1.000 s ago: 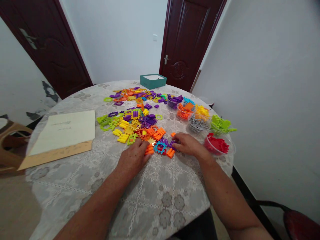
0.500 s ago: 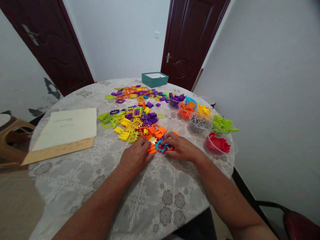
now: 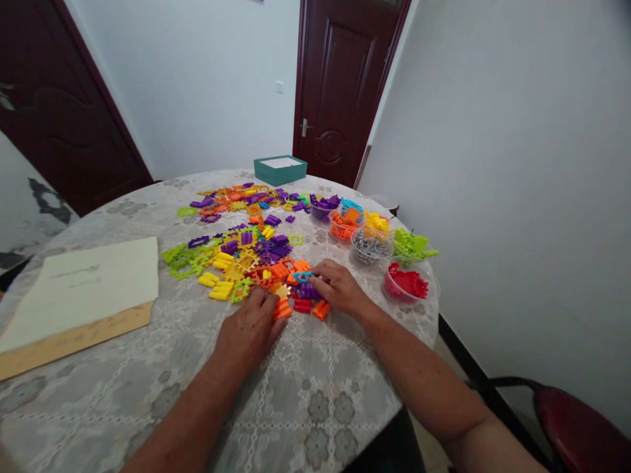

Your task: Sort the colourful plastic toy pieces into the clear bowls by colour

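My right hand [image 3: 338, 286] pinches a blue frame-shaped piece [image 3: 302, 276] just above purple pieces [image 3: 309, 292]. Below it lie a red piece [image 3: 302, 305] and an orange piece [image 3: 321, 309]. My left hand [image 3: 251, 322] rests at the near edge of the pile, its fingertips touching orange pieces [image 3: 282, 307]; whether it grips them is hidden. Beyond the hands spread yellow pieces [image 3: 221, 290], green frames [image 3: 185, 260] and purple pieces [image 3: 273, 249].
Clear bowls hold red pieces [image 3: 408, 281], grey pieces [image 3: 372, 246], green pieces [image 3: 411, 244] and orange pieces [image 3: 344, 225]. A teal box [image 3: 280, 172] stands at the back of the patterned tablecloth [image 3: 296, 381]. Paper sheets [image 3: 83, 286] lie at the left.
My right hand has lifted the blue frame up and away from the near edge, uncovering the red and orange pieces. The camera view has turned to the right.
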A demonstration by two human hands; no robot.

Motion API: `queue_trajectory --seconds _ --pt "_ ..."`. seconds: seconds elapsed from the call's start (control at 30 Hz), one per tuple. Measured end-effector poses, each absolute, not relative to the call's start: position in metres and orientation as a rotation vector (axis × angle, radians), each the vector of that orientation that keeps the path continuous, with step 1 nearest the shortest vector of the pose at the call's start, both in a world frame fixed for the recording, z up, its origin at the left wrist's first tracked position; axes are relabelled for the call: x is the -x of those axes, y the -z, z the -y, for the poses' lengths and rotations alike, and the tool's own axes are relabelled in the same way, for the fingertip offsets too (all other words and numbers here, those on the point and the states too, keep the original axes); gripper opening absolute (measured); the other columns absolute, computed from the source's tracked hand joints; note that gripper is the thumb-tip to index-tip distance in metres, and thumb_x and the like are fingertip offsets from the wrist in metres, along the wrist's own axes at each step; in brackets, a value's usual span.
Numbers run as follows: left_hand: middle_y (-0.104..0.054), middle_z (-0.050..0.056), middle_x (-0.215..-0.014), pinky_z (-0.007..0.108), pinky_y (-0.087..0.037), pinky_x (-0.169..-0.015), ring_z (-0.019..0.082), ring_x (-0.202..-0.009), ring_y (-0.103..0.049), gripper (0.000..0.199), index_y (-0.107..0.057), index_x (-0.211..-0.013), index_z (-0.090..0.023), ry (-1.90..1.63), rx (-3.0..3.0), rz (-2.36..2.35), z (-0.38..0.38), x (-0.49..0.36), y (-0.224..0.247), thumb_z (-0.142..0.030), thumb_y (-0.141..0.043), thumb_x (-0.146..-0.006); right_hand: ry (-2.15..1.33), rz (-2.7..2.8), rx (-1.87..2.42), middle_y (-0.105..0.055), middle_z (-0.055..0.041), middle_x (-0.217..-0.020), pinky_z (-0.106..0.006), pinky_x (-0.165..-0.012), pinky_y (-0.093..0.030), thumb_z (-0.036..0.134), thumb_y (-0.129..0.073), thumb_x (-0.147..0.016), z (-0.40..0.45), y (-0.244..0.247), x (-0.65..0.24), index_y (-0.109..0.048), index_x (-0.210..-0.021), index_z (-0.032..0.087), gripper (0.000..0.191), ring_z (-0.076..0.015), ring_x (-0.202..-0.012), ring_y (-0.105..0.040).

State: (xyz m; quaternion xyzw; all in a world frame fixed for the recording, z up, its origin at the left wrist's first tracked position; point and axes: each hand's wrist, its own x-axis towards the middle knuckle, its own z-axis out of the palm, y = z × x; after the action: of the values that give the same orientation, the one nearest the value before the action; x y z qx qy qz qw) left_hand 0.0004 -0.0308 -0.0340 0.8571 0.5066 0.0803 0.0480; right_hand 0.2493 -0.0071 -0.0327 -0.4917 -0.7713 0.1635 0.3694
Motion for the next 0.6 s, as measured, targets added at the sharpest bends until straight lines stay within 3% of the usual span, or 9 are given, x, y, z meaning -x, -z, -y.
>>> queue_trajectory --seconds 0.13,0.3,0.4,0.6 --pt "-0.060 0.011 -0.127 0.034 -0.053 -0.083 0.026 -0.113 -0.062 0.030 -0.061 -0.124 -0.022 -0.232 -2.606 -1.554 0.031 -0.001 0.033 -0.039 -0.053 -0.100 -0.641 1.718 1.348 -0.062 0.0005 -0.079 -0.026 -0.067 -0.043 0.037 -0.059 -0.098 0.003 0.033 -0.249 -0.072 -0.094 0.021 0.021 -0.0147 -0.073 -0.057" --pt "-0.059 0.011 -0.130 0.032 -0.052 -0.084 0.024 -0.114 -0.062 0.028 -0.060 -0.124 -0.024 -0.240 -2.561 -1.563 0.031 0.000 0.034 -0.037 -0.053 -0.100 -0.813 1.409 1.371 -0.059 0.0028 -0.075 -0.024 -0.053 -0.042 0.046 -0.063 -0.090 -0.001 0.021 -0.257 -0.065 -0.118 0.021 0.038 -0.0131 -0.058 -0.051" --pt "-0.059 0.010 -0.129 0.031 -0.052 -0.086 0.023 -0.117 -0.061 0.026 -0.060 -0.122 -0.025 -0.250 -2.564 -1.558 0.031 0.001 0.035 -0.036 -0.053 -0.100 -0.582 1.445 1.422 -0.065 0.0002 -0.080 -0.026 -0.057 -0.046 0.047 -0.062 -0.090 -0.007 -0.005 -0.274 -0.064 -0.122 0.020 0.041 -0.0145 -0.062 -0.056" --pt "-0.059 0.009 -0.130 0.031 -0.052 -0.089 0.023 -0.118 -0.061 0.024 -0.060 -0.122 -0.026 -0.276 -2.547 -1.545 0.032 0.003 0.037 -0.033 -0.054 -0.099 0.134 1.499 1.764 -0.075 -0.0061 -0.092 -0.030 -0.080 -0.050 0.036 -0.059 -0.094 -0.067 -0.072 -0.339 -0.071 -0.110 0.020 0.026 -0.0201 -0.084 -0.066"
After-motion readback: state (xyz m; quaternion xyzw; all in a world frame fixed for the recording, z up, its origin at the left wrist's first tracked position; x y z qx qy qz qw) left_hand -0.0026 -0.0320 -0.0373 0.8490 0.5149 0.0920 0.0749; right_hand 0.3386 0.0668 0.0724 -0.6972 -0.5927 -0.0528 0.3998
